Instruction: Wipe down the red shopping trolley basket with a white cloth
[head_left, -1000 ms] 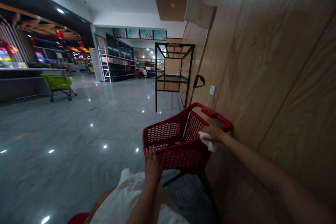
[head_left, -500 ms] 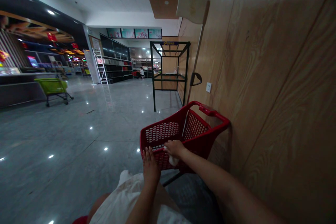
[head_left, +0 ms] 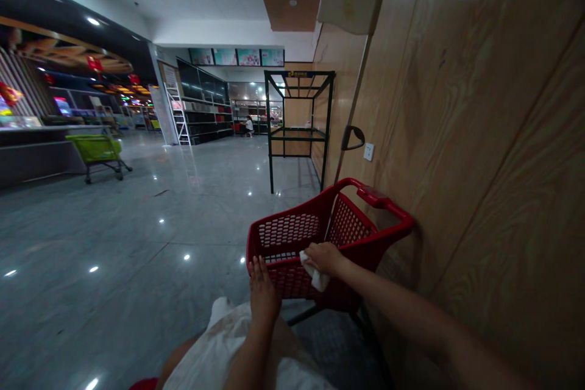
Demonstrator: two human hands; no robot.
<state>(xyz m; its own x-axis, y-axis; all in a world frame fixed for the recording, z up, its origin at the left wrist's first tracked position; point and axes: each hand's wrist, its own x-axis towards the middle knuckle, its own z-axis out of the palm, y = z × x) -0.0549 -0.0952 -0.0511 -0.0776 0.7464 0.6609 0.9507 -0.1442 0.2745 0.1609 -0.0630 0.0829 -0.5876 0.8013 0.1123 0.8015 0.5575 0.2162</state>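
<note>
A red plastic shopping cart (head_left: 292,234) with a mesh basket stands close to the wooden wall, its handle toward the wall. My left hand (head_left: 262,289) rests flat against the near corner of the basket, fingers stretched upward. My right hand (head_left: 325,257) is closed on a white cloth (head_left: 316,279) and presses it on the basket's near rim. My lap in pale clothing shows below the hands.
A wooden panelled wall (head_left: 479,134) runs along the right with a white socket (head_left: 368,152). An empty black metal rack (head_left: 297,128) stands beyond the cart. A green cart (head_left: 98,152) sits far left on the shiny grey floor. Shelving, a ladder and a distant person lie further back.
My right hand with the cloth left the cart's handle end, slid along the rim toward me, then shifted slightly right. My left hand stayed on the basket's corner.
</note>
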